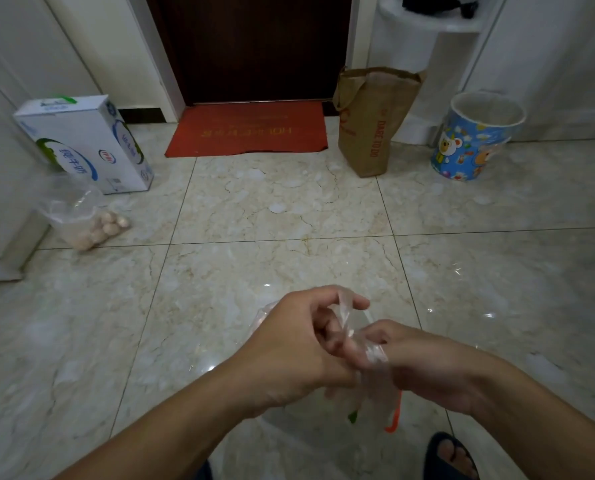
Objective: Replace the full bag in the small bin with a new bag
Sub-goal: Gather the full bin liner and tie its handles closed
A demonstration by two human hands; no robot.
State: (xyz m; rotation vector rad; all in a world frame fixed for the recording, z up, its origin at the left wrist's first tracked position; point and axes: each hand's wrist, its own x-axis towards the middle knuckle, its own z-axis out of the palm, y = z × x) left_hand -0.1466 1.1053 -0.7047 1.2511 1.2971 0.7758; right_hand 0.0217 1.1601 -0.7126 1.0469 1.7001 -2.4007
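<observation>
Clear, thin, crinkled plastic bag (349, 332) bunched between both hands, low and centre in the head view, above the marble-patterned beige floor tiles (272, 209). Twisted neck of film rising between the fingers; body of the bag hanging below the wrists, with something green and something orange showing through the film near the bottom. Contents otherwise too blurred to tell.

Left hand (299, 344) curled, thumb and forefinger pinching the upper strip of film. Right hand (424, 362) curled too, fingers wrapped round the bunched neck just beside the left fingers, touching them.

Further off, by the far right wall: small round bin with blue cartoon-animal print (476, 140), upright, mouth lined with a clear film folded over the rim. Just left of it, tall brown paper bag with red lettering (372, 123), standing, leaning slightly. Red doormat (251, 129) flat before a dark brown door (251, 46). At far left, white and blue milk carton box (88, 143) tilted against the wall, and near it a clear bag of pale eggs (84, 220) on the floor. Dark slipper with toes (450, 457) at the bottom right edge.

Open tile between hands and bin, well apart.

Long axis of the held bag running roughly up and down, neck uppermost and tipped slightly away toward the door, bulk downward.
</observation>
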